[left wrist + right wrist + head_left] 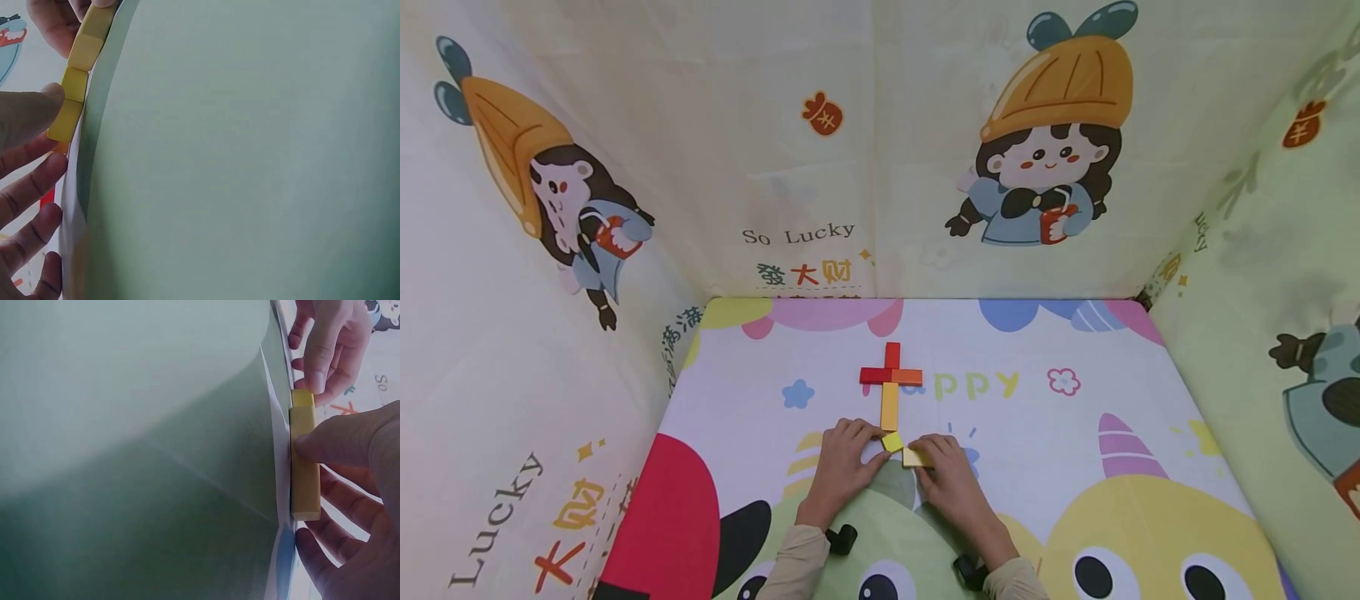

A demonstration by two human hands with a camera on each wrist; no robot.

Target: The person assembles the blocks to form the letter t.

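My left hand [841, 468] pinches a small bright yellow block [891, 442] between thumb and index finger; the thumb presses its near side in the left wrist view. To its right, my right hand [951, 479] pinches a longer pale yellow block [305, 487], thumb in front and fingers behind. The two yellow blocks touch or nearly touch at a corner. Just beyond the bright yellow one lies a light orange block [889, 407], pointing away from me. At its far end a dark red block [874, 376], an orange block [907, 377] and a red block [892, 356] form a cross.
The blocks lie on a table [835, 358] covered with a printed cartoon cloth. Patterned cloth walls [910, 167] rise at the back and both sides. A black strap piece [842, 540] shows at my left wrist and another [970, 573] at my right.
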